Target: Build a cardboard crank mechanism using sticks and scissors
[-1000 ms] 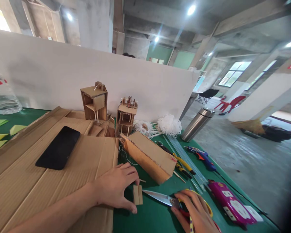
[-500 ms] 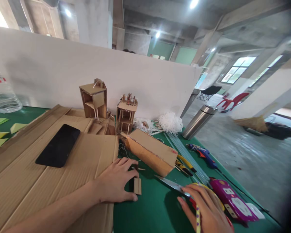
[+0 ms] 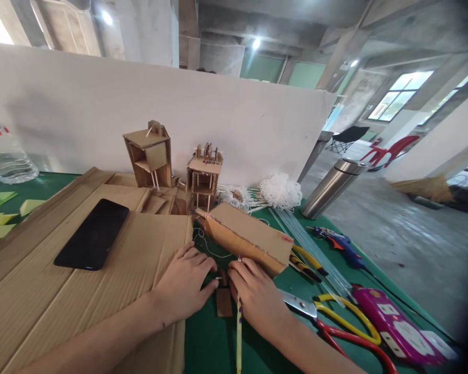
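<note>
Small cardboard piece [image 3: 224,302]: between hands, just beside both | left hand [image 3: 189,283]: curled, grip unclear | right hand [image 3: 253,288]: clasping patterned pencil [image 3: 239,332] | hands: narrowly apart

Black phone [image 3: 91,235]; water bottle [image 3: 8,156] at far left; steel flask [image 3: 333,188]; red chair [image 3: 400,150]

craft workshop | concrete floor [image 3: 378,223] | green table [image 3: 203,343] | glue gun [image 3: 342,248], scissors [image 3: 302,305], cardboard sheet [image 3: 144,249]
</note>
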{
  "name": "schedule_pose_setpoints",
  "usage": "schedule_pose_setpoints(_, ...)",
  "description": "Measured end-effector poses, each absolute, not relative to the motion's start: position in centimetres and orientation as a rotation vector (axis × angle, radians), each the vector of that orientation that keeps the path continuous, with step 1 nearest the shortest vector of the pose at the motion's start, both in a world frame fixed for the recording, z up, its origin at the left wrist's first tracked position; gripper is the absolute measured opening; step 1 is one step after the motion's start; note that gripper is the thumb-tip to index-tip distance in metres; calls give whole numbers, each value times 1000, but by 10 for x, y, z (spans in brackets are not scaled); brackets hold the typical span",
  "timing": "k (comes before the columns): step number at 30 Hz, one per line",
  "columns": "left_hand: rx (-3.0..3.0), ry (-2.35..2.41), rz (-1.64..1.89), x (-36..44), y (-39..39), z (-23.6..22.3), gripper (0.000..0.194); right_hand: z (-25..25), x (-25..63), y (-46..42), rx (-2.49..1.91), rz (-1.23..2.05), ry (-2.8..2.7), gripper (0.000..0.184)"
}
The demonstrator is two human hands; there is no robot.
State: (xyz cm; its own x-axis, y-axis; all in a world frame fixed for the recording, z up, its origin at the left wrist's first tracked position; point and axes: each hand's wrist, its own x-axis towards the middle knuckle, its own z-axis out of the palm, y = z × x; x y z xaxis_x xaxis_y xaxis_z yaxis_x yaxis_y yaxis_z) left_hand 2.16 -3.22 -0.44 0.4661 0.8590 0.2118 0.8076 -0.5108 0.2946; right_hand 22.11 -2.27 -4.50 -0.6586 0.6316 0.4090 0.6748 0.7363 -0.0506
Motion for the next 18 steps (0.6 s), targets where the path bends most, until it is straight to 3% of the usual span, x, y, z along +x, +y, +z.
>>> schedule_pose_setpoints(6,2577,1441,461,21,-30,-2,12,-37,218,-28,-967,3,-2480,19)
schedule_pose_setpoints(18,2423,1327,497,16,-22,-1,12,-23,229,-31,-699,691,-2073,13)
